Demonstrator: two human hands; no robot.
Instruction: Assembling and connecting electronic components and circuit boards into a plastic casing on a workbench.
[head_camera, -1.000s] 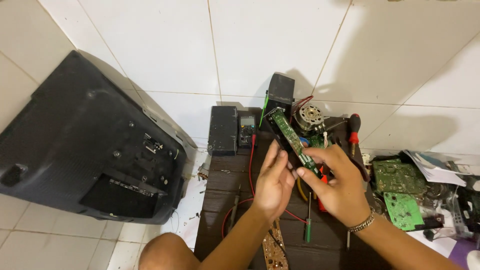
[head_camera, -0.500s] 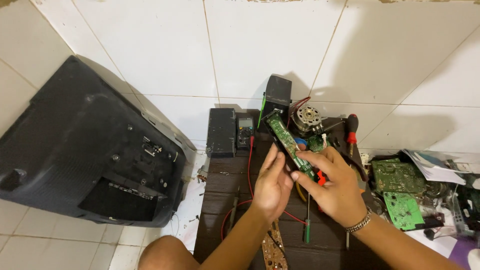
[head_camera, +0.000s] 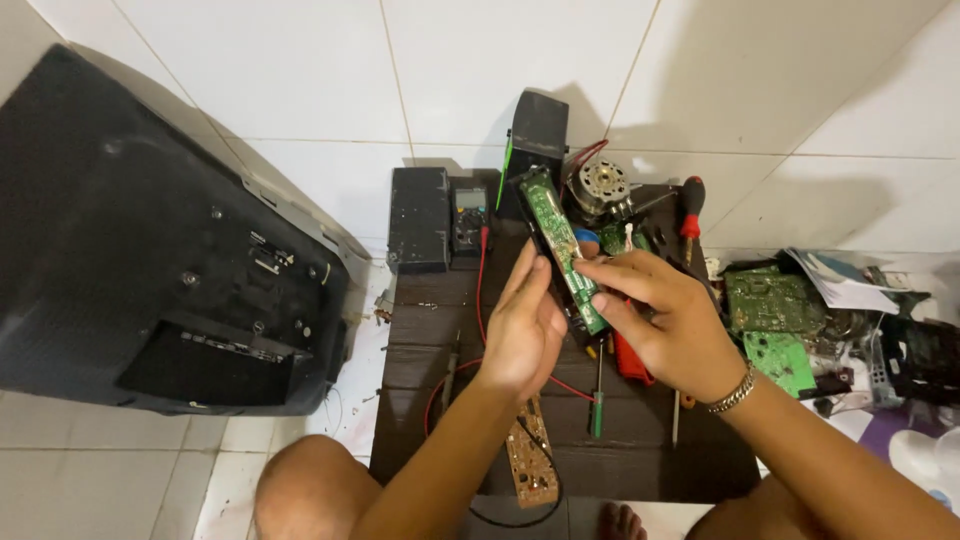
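Observation:
A long narrow green circuit board is held tilted over a dark wooden board on the floor. My left hand supports it from the left, fingers stretched along its edge. My right hand, a metal bracelet on the wrist, pinches its lower end with thumb and forefinger. A digital multimeter with a red lead lies beyond the hands. A brown circuit board rests under my left forearm.
A large black television back leans at left. A black box, a small motor, a red-handled screwdriver and a green-handled screwdriver lie nearby. Green circuit boards and papers clutter the right.
The view has moved closer. Both hands keep hold of the green board, which has turned slightly more upright, with my right fingers shifted along its lower end.

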